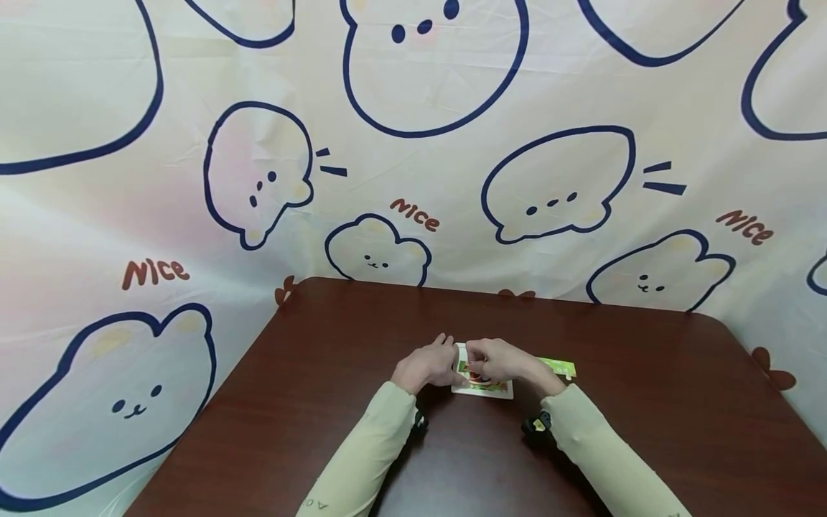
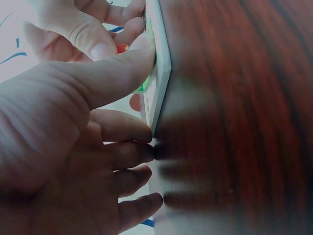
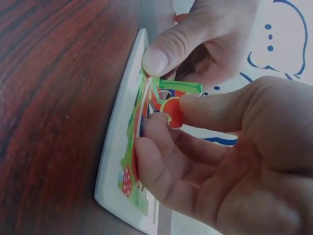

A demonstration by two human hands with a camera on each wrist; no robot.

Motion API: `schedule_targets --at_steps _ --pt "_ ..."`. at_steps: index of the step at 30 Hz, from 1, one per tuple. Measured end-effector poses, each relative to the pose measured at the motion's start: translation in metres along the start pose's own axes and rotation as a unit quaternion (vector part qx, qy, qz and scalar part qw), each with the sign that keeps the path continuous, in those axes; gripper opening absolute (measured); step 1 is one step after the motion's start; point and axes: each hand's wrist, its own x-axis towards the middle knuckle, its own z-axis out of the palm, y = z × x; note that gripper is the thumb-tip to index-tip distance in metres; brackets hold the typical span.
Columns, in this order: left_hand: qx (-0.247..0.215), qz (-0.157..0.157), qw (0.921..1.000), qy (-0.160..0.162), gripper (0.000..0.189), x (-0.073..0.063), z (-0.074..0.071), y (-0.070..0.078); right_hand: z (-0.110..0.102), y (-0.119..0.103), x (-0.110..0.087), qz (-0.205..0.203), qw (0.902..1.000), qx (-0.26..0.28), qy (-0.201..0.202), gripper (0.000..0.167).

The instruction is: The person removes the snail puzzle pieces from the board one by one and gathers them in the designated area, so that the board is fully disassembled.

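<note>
A white-rimmed jigsaw puzzle board (image 1: pixel 497 393) with a bright picture lies flat on the table. My left hand (image 1: pixel 433 365) is at its left side. In the left wrist view its thumb (image 2: pixel 129 63) presses on the board's face, while the other fingers spread loosely along the edge and tabletop. Over the board, my right hand (image 1: pixel 499 360) pinches a red and green puzzle piece (image 3: pixel 173 112) between thumb and fingers. The piece tilts up from the board in the right wrist view, close by the left thumb. Part of the picture is hidden under both hands.
A light green puzzle piece (image 1: pixel 561 368) lies on the dark brown table (image 1: pixel 336 345), just right of the board and partly behind the right forearm. A white cloth (image 1: pixel 452 172) with cartoon outlines hangs behind and beside the table.
</note>
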Motion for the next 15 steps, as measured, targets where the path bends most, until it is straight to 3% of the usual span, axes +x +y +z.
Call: schedule_targets --at_steps 9,15 --pt "0.014 -0.003 0.9999 0.004 0.031 -0.001 -0.0015 0.0031 -0.0009 0.0 -0.0001 -0.009 0.9999 -0.01 0.005 0.016" --pt "0.029 -0.015 0.9995 0.0 0.035 0.0002 -0.0009 0.0044 -0.003 -0.0017 -0.0014 0.003 0.9992 0.038 -0.01 0.018"
